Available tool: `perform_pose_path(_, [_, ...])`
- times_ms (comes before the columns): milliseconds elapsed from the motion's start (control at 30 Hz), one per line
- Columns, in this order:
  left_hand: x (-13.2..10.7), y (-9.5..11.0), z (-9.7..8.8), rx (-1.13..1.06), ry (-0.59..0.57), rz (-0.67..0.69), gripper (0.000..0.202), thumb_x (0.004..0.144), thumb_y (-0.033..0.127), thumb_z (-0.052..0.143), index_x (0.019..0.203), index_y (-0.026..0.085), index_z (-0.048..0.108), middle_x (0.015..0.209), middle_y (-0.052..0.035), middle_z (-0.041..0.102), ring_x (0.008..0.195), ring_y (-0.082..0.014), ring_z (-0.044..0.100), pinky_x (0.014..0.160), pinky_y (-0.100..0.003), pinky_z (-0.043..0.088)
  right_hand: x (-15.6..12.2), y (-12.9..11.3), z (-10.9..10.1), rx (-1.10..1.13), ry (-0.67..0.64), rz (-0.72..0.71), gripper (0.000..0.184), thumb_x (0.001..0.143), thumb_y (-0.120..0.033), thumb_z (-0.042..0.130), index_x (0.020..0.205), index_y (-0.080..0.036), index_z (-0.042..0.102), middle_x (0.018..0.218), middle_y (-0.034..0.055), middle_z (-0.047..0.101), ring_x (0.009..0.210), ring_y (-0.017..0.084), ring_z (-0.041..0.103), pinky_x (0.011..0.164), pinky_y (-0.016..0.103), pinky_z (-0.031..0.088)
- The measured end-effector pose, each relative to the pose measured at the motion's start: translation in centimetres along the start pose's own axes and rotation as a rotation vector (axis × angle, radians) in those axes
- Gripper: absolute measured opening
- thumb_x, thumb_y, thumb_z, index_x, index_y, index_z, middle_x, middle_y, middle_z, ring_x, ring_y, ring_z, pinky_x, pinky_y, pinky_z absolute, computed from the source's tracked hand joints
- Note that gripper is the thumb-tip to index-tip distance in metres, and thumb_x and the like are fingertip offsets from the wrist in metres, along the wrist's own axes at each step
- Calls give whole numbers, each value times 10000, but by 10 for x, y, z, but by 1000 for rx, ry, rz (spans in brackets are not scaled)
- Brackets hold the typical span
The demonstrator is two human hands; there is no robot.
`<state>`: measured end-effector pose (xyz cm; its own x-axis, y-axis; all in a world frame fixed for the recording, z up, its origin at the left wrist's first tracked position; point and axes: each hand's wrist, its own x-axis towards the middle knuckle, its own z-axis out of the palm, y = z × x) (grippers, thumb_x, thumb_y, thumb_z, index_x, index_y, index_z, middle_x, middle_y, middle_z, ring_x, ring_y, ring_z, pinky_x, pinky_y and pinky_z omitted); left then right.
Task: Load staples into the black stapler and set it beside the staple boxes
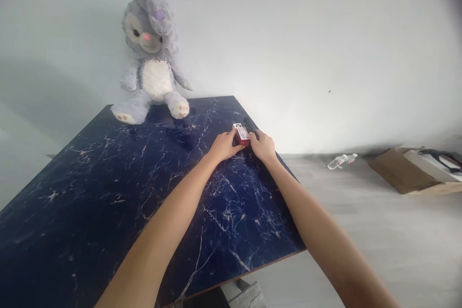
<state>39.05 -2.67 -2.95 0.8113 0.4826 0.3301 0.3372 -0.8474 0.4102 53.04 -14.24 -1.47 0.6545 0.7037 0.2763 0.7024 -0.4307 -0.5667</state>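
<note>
A small red and white box (241,134), like a pack of cards, rests on the dark blue marble table (108,192) near its far right edge. My left hand (224,145) grips the box from the left, fingers curled against its side. My right hand (263,145) holds it from the right, fingers closed on it. A dark object just behind the box is mostly hidden by my right hand. Both forearms stretch out across the tabletop.
A grey plush rabbit (151,55) sits at the table's far edge against the white wall. On the floor to the right lie a plastic bottle (341,160) and a flattened cardboard box (407,169) with a dark item on it.
</note>
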Motion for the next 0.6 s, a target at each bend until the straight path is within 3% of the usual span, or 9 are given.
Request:
perform_pose_path(167, [-1, 1, 0, 28, -2, -41, 747, 858, 619, 649, 1439, 187, 464, 1229, -175, 691, 1151, -356, 627, 961, -428, 443, -2, 0, 4, -11, 7, 1, 403, 980, -428, 409, 1042, -183, 723, 1015, 143, 751, 999, 297, 680, 887, 341, 455])
perform_pose_path(333, [-5, 7, -1, 92, 23, -119, 853, 845, 672, 616, 1513, 195, 383, 1283, -180, 671, 1251, -394, 549, 1085, -525, 316, -4, -2, 15, 111, 80, 131, 534, 960, -470, 412, 1336, -127, 573, 1294, 196, 661, 1217, 339, 575, 1041, 426, 400])
perform_pose_path(433, [-4, 8, 0, 84, 33, -121, 954, 824, 691, 614, 1558, 170, 301, 1381, -196, 613, 1311, -412, 495, 1098, -527, 300, -2, 0, 16, 181, 70, 217, 589, 965, -492, 381, 1393, -114, 522, 1311, 201, 654, 1240, 345, 562, 1028, 427, 414])
perform_pose_path(600, [1, 5, 0, 34, 24, -65, 1009, 826, 663, 619, 1576, 109, 234, 1414, -226, 584, 1349, -397, 487, 1112, -511, 310, -1, 1, 8, 97, -13, 39, 406, 950, -448, 451, 1146, -175, 680, 1033, 136, 747, 1017, 303, 665, 895, 358, 463])
